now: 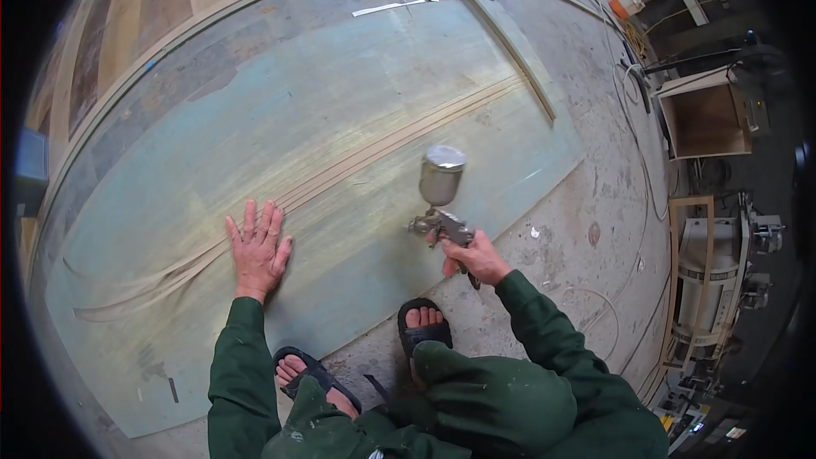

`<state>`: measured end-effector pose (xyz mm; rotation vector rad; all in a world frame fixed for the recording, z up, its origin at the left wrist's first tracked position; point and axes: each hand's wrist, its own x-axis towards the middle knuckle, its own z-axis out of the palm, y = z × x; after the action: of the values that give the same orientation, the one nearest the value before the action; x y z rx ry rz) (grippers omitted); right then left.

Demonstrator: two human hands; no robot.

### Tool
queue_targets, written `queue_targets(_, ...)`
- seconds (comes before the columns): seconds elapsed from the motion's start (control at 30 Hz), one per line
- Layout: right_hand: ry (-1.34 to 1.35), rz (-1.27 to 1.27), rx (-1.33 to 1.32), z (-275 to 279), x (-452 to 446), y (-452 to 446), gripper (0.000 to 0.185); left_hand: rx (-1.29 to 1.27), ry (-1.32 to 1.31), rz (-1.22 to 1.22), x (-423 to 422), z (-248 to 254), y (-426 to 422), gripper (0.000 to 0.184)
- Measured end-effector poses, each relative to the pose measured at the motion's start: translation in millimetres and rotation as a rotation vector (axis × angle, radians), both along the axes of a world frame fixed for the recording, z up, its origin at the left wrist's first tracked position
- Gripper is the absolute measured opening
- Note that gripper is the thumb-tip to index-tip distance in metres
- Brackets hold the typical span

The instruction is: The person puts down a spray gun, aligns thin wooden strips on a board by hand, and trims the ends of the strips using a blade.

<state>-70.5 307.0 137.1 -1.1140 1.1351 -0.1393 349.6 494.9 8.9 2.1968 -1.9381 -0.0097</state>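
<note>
My left hand [259, 253] lies flat with its fingers stretched out, pressing on several thin wooden strips [387, 141]. The strips run side by side across a large pale blue-green sheet [323, 64] on the floor; past my hand, their left ends fan apart and curl. A spray gun [443, 178] with a metal cup on top is in my right hand [479, 260], whose fingers wrap round its handle. The gun is above the sheet, its nozzle pointing left, below the strips. Whether the trigger is pulled, I cannot tell.
A long wooden batten [497, 34] crosses the sheet's far right end. Hoses [633, 132] trail over the concrete floor at the right. Beyond them stand an open wooden box [699, 119] and a machine with a cylindrical tank [708, 276]. My sandalled feet [422, 323] are at the sheet's near edge.
</note>
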Motion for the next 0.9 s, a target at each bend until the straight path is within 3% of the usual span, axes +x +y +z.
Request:
queue_targets(0.07, -0.074, -0.126, 0.037, 35.5, 10.5, 16.4, 0.028, 0.017, -0.011, -0.002, 0.6, -2.9, 0.7, 0.068)
queue_targets(0.2, 0.019, -0.131, -0.331, 99.5, -10.7, 18.9, 0.033, -0.016, 0.013, 0.0, -1.4, 2.9, -2.8, 0.068)
queue_targets(0.27, 0.059, -0.291, -0.517, 128.1, -12.6, 21.0, 0.039, -0.013, -0.005, -0.009, -0.9, 4.3, -1.8, 0.067)
queue_targets(0.4, 0.085, -0.393, -0.542, 184.7, -17.5, 6.4, 0.052, -0.018, 0.012, -0.002, -1.1, 1.5, -0.3, 0.067)
queue_targets(0.53, 0.155, -0.308, -0.564, 200.5, -26.8, -0.5, 0.056, -0.023, 0.006, 0.002, -0.9, 0.1, -1.4, 0.067)
queue_targets(0.9, 0.32, -0.452, -0.609, 190.2, -35.5, -10.3, 0.053, 0.009, 0.008, -0.005, 0.5, 0.7, -0.1, 0.067)
